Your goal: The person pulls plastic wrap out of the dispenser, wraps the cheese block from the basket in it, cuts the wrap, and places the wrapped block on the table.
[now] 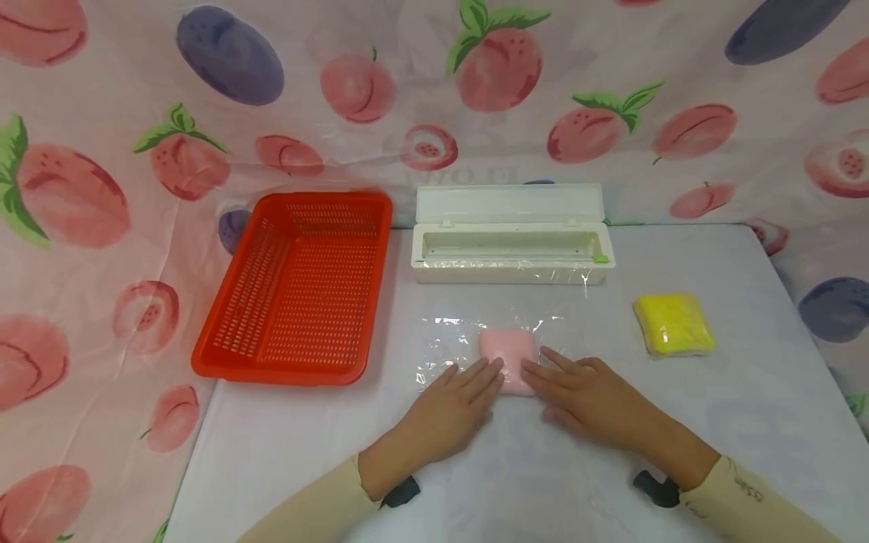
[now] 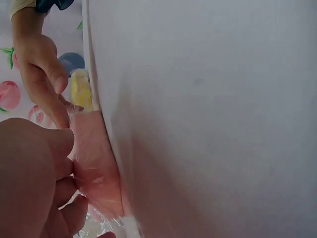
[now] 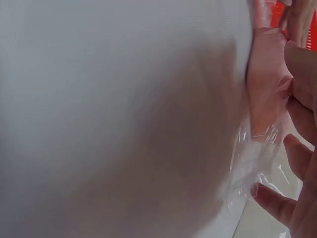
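Observation:
A soft-looking pink square block point(image 1: 508, 353) lies on a sheet of clear plastic film point(image 1: 448, 343) at the middle of the table. My left hand point(image 1: 448, 411) rests its fingertips on the block's left side. From the right, my right hand point(image 1: 597, 396) touches the opposite side, its fingers extended and spread. Film shows over the pink block point(image 2: 94, 158) in the left wrist view. In the right wrist view, crinkled film point(image 3: 252, 158) lies beside the right fingers. Whether any finger pinches the film's edge is hard to make out.
Behind the block stands a white film dispenser box point(image 1: 512, 275) with its lid raised and a green slider at its right end. A red perforated basket point(image 1: 370, 302) sits at the left. To the right lies a yellow film-wrapped square block point(image 1: 674, 324). Fruit-print cloth hangs behind.

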### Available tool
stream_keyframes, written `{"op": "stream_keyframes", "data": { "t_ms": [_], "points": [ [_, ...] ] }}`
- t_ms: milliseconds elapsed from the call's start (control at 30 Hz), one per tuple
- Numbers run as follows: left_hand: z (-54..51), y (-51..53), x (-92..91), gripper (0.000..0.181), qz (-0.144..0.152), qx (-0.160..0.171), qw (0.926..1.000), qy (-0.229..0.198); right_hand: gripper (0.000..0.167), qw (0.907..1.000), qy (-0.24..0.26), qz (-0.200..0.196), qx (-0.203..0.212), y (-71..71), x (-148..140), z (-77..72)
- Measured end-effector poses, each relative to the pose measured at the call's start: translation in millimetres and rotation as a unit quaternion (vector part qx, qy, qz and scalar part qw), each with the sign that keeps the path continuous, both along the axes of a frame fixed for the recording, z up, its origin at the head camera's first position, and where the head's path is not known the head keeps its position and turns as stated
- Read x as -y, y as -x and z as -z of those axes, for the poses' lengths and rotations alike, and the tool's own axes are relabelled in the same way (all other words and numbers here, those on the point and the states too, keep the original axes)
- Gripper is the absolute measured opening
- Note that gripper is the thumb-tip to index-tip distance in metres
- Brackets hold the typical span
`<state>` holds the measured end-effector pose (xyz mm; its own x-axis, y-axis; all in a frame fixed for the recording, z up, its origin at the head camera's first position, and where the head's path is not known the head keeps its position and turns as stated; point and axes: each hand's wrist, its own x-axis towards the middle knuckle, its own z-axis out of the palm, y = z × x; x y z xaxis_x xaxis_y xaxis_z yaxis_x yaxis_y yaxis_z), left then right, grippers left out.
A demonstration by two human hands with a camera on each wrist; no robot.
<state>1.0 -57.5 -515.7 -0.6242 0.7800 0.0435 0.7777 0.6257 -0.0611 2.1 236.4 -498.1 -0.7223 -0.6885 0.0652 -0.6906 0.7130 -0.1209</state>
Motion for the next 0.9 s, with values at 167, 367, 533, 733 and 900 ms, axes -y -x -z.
{"op": "stream_keyframes", "data": {
  "t_ms": [167, 367, 533, 733, 900],
  "points": [
    [5.7, -1.1, -0.4, 0.060, -0.011, 0.018, 0.9998, -0.003, 0.070, 0.9998, -0.020, 0.003, 0.006, -1.8, 0.7, 4.1],
    [3.7, -2.0, 0.6, 0.059, -0.013, 0.015, 0.9998, 0.005, 0.071, 0.9997, -0.022, 0.001, 0.008, -2.4, 2.5, 4.4],
    [0.1, -1.0, -0.4, 0.059, -0.017, 0.004, 0.9998, 0.012, 0.068, 0.9993, -0.003, -0.017, -0.032, -0.8, 4.9, 3.8],
    [-5.2, 8.3, -9.4, 0.064, -0.047, 0.000, 0.9988, 0.012, 0.070, 0.9958, 0.035, -0.034, -0.078, 4.4, 13.1, 5.7],
    [-12.6, 18.3, -12.9, 0.057, -0.043, 0.029, 0.9983, -0.025, 0.062, 0.9956, 0.040, -0.022, -0.082, 11.8, 20.9, 6.5]
  ]
}}
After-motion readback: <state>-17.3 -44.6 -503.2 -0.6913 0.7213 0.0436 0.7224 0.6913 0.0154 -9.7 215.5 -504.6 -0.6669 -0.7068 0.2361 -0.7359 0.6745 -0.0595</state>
